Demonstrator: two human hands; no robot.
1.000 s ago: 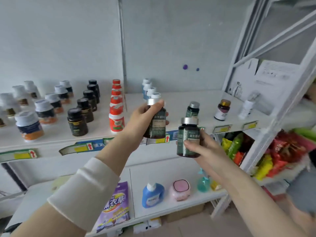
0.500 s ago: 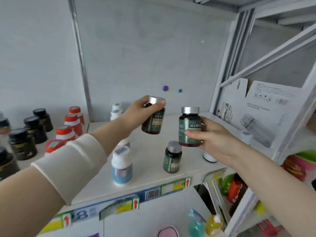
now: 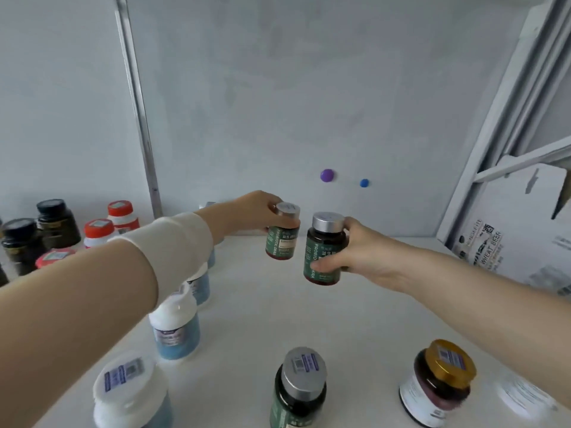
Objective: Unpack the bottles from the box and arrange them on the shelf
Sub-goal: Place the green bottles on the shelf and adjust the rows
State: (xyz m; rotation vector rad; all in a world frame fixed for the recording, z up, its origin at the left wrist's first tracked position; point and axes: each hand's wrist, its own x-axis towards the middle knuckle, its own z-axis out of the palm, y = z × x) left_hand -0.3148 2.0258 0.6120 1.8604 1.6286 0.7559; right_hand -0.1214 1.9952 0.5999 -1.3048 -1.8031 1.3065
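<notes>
My left hand (image 3: 251,213) grips a dark green-labelled bottle with a silver cap (image 3: 281,233) from above, near the back of the white shelf (image 3: 309,319). Just to its right, my right hand (image 3: 360,251) holds a second, matching green-labelled bottle (image 3: 323,251) by its side, upright and slightly closer to me. Whether either bottle touches the shelf surface I cannot tell. A third green bottle of the same kind (image 3: 298,389) stands at the shelf's front. The box is not in view.
A row of white-capped blue bottles (image 3: 174,329) runs along under my left arm. A gold-capped bottle (image 3: 438,384) stands front right beside a white cap (image 3: 525,396). Black-capped (image 3: 55,223) and red-capped bottles (image 3: 122,216) fill the left section. Flattened cardboard (image 3: 509,230) leans at right.
Both hands have carried their bottles farther back and lower over the shelf. The view has moved closer, so the front bottles now sit near the bottom edge.
</notes>
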